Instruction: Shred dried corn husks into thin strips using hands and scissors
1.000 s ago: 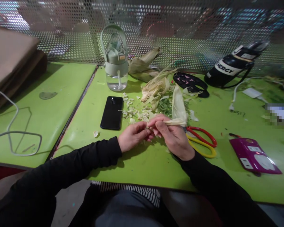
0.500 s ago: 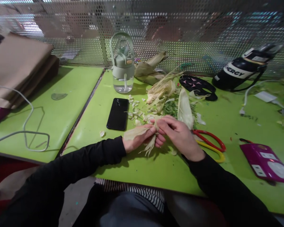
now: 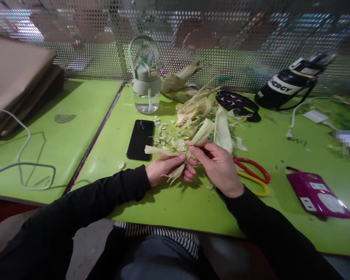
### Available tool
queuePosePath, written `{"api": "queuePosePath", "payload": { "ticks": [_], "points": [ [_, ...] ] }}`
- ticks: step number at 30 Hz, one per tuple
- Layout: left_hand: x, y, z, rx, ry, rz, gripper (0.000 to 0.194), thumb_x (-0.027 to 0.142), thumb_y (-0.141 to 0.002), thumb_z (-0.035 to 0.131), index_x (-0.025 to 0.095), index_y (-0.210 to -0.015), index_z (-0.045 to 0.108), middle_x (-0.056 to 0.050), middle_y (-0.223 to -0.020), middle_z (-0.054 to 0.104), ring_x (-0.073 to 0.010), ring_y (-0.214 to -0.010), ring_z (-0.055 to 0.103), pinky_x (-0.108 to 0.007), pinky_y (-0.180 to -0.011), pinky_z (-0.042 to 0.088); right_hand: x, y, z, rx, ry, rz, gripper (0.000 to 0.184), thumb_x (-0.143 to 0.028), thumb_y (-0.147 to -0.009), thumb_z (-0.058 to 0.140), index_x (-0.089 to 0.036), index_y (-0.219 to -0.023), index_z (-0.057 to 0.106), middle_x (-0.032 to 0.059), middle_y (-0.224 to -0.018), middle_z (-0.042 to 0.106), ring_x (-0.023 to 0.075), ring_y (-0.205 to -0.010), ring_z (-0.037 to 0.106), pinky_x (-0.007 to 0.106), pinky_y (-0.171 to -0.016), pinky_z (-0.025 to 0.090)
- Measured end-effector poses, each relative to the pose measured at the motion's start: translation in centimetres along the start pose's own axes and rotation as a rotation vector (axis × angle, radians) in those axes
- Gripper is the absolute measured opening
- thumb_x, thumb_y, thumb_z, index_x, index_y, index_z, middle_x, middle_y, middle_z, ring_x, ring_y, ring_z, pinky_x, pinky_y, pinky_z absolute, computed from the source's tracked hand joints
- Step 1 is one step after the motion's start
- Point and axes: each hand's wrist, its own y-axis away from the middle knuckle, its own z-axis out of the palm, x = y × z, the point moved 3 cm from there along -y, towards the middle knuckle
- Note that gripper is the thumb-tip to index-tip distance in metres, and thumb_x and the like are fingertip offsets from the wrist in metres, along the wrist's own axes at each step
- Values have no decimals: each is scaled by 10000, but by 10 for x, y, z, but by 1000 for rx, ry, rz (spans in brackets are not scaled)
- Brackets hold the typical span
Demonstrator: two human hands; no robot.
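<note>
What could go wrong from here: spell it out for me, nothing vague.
First, the thin, dry-looking corn husk strips pinched between the left hand and the right hand could split or slip apart. Second, the red-and-yellow-handled scissors lie right by the right wrist, blades out of sight, so a sideways move might knock them. Third, the loose husk scraps near both hands may get scattered.

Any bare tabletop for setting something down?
Mostly bare: green tabletop from left hand and right hand to near edge; patch between smartphone and table seam; narrow gap between scissors and purple power outlet. Crowded beyond the hands: corn husks, husk scraps.
</note>
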Motion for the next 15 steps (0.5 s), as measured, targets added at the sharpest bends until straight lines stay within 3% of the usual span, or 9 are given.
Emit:
{"api": "queuePosePath", "payload": {
  "ticks": [3,6,15],
  "points": [
    [-1,0,1,-9,-42,-32,426,487,-817,695,75,-921,664,-80,-778,675,-133,-683,644,-280,-704,522,0,0,-3,40,164,-25,170,-378,-886,635,-218,-911,686,-47,-610,571,94,-497,568,238,-476,524],
    [1,3,4,-13,-99,9,355,412,-801,733,92,-930,651,-66,-794,669,-135,-723,647,-292,-751,523,0,-1,-4,77,257,-3,171,-383,-867,653,-213,-872,670,-29,-685,610,86,-517,557,224,-474,499],
    [-1,1,3,4,-182,79,325,405,-862,671,87,-912,628,-53,-763,649,-117,-695,636,-279,-722,508,2,-2,-1,29,143,39,165,-366,-847,661,-218,-915,684,-38,-645,597,91,-468,501,231,-444,459]
  ]
}}
